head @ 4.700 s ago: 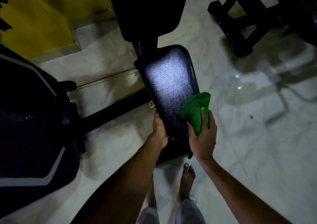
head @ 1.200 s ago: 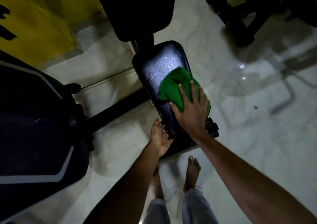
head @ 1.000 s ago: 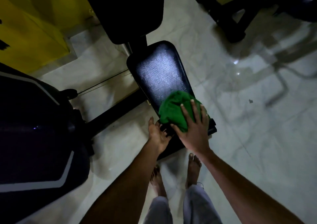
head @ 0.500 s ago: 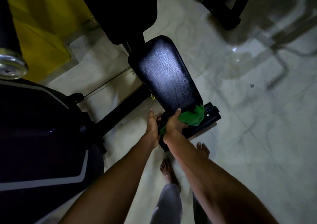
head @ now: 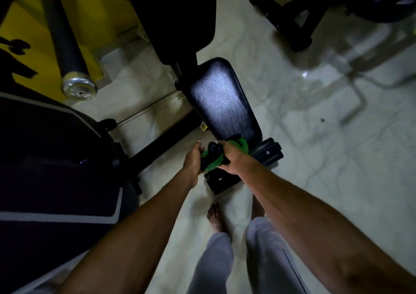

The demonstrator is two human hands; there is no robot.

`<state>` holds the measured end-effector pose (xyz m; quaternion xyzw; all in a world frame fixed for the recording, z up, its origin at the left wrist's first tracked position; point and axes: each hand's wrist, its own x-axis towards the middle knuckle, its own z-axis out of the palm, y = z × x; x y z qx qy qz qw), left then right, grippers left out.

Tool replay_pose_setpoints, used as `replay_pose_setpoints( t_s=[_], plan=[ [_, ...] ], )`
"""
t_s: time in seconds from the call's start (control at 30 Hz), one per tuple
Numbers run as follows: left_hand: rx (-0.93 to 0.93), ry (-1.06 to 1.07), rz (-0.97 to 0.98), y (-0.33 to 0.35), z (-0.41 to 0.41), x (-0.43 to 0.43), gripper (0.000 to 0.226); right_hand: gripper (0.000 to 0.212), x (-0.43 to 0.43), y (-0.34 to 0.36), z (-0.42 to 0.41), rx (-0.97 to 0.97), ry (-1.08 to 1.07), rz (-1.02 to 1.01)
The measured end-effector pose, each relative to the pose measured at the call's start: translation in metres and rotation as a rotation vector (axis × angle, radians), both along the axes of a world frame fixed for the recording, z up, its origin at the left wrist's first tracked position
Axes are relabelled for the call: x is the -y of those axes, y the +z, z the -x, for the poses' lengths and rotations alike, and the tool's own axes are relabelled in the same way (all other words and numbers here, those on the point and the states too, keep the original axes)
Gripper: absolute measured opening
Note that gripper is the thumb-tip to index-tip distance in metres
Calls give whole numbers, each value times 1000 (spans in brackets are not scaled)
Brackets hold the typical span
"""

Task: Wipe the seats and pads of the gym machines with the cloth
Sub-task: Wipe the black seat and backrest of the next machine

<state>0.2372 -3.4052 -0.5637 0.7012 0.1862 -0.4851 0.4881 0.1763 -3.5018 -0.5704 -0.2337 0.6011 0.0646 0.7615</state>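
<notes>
Both the left hand (head: 193, 158) and the right hand (head: 232, 158) grip a bunched green cloth (head: 243, 144) wrapped over the near tip of the long black padded seat (head: 221, 100), whose length runs straight away from them, slightly leftward.

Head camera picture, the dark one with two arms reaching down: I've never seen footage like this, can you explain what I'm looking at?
There is no robot here. A person wears a camera on the head, so you look down along their arms at a pale floor. The black padded shape is a gym machine's seat. At its near end the right hand holds a bunched green cloth for wiping. The left hand is close beside, fingers curled; what it holds is too dark to tell. A bare foot shows below.
</notes>
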Motion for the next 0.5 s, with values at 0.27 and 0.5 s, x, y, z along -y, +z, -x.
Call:
replay_pose_setpoints(
  t_s=[0.27, 0.5],
  plan=[
    [174, -83, -48, 59, -23, 11, 45, 20, 34, 72, -16, 263, 355, 52],
    [338, 1, 136, 114, -68, 57, 43, 43, 91, 120, -34, 430, 494, 389]
  ],
)
